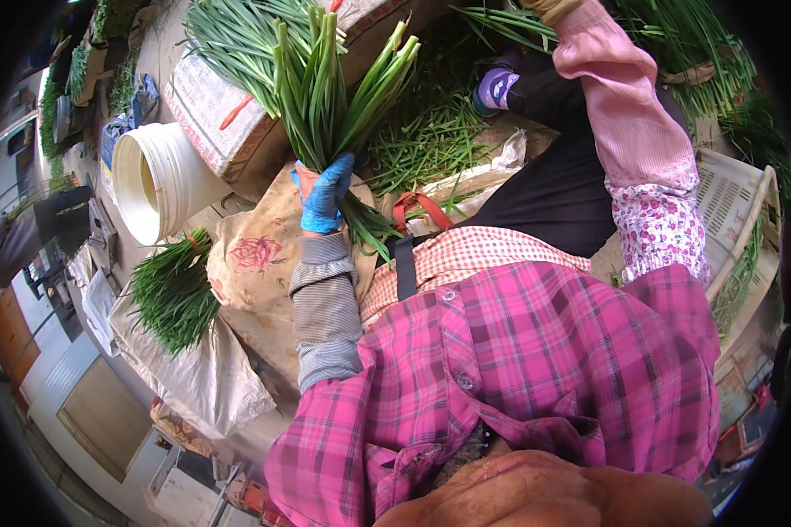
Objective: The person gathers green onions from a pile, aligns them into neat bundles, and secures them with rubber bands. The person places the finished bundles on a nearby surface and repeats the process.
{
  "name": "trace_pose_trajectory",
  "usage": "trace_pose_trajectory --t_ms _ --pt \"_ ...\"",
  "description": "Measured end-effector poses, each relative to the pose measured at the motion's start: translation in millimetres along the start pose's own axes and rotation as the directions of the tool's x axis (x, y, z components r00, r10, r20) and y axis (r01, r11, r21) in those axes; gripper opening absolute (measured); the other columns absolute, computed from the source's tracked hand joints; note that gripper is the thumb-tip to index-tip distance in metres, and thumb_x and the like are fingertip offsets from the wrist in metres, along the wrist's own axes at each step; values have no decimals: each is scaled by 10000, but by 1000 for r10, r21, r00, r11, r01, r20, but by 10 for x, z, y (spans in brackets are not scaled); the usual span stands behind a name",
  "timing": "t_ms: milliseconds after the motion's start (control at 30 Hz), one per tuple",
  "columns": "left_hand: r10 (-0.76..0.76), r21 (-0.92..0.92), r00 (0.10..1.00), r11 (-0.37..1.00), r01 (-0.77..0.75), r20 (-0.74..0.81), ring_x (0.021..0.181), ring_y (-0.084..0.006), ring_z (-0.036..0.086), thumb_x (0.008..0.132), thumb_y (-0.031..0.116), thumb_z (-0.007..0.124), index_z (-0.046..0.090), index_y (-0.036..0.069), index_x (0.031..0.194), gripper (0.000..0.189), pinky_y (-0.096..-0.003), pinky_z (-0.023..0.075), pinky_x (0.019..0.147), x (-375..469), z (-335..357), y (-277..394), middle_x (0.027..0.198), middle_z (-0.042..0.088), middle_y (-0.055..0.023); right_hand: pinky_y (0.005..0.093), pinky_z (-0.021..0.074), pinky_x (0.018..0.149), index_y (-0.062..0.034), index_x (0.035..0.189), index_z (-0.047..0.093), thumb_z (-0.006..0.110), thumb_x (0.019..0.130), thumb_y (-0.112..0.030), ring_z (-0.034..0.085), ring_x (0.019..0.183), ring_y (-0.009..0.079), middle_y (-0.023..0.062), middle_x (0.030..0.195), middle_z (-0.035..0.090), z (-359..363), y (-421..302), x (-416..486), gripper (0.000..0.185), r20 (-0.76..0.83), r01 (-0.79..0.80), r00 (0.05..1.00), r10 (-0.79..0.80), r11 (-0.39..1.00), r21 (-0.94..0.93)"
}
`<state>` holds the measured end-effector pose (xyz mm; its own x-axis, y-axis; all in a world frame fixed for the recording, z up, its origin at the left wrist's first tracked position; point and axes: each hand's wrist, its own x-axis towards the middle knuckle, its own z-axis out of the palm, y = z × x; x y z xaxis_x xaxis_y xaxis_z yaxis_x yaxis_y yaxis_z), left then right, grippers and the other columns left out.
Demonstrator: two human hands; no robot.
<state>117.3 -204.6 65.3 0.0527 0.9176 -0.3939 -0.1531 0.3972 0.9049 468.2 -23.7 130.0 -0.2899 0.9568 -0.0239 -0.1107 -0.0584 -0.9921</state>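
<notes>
My left hand (325, 194), in a torn blue glove, is closed around a bunch of garlic chives (320, 105). Their pale cut stems point away from me, and the leaf tips hang out below my fist. At the top edge of the view, my right hand (554, 8) in a tan glove is mostly cut off. Some loose green leaves (511, 25) lie beside it; whether it grips them is hidden. Beyond the held bunch, more chives (237, 53) rest on a box wrapped in printed sacking (201, 109).
A white plastic bucket (171, 178) lies tipped at the left. Near it, a tied chive bundle (175, 290) sits on white sacking (191, 388). Leaf trimmings (428, 141) cover the ground ahead. A plastic crate (732, 191) stands at my right, below a heap of chives (685, 46).
</notes>
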Motion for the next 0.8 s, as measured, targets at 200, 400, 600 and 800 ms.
trace_pose_trajectory --t_ms 200,400,600,800 --pt "5 111 1000 994 -7 18 401 -33 390 794 26 680 650 10 966 175 -191 246 384 3 86 56 588 531 29 268 487 852 -11 1153 658 675 914 -191 611 919 110 28 1030 680 315 -179 -98 299 371 47 928 -24 998 -52" --pt "75 191 997 979 -67 -32 419 -27 411 786 39 681 650 4 960 180 -184 257 397 -57 144 24 614 555 26 237 442 679 -9 933 731 723 868 -197 551 724 69 -13 790 671 614 132 -38 199 296 141 943 -153 988 62" --pt "87 103 994 992 -80 -71 445 -26 420 802 41 684 652 7 965 170 -182 275 413 -10 53 24 621 548 35 193 427 557 -25 1020 727 721 872 -219 529 617 43 -13 774 671 152 -150 -113 244 179 -127 975 129 992 -24" --pt "153 142 986 980 -143 -67 462 -23 427 802 43 702 657 19 950 156 -186 295 426 -2 143 96 633 562 42 215 474 617 -8 886 749 712 864 -153 599 660 77 20 752 695 494 245 -88 152 288 -130 953 96 987 100"
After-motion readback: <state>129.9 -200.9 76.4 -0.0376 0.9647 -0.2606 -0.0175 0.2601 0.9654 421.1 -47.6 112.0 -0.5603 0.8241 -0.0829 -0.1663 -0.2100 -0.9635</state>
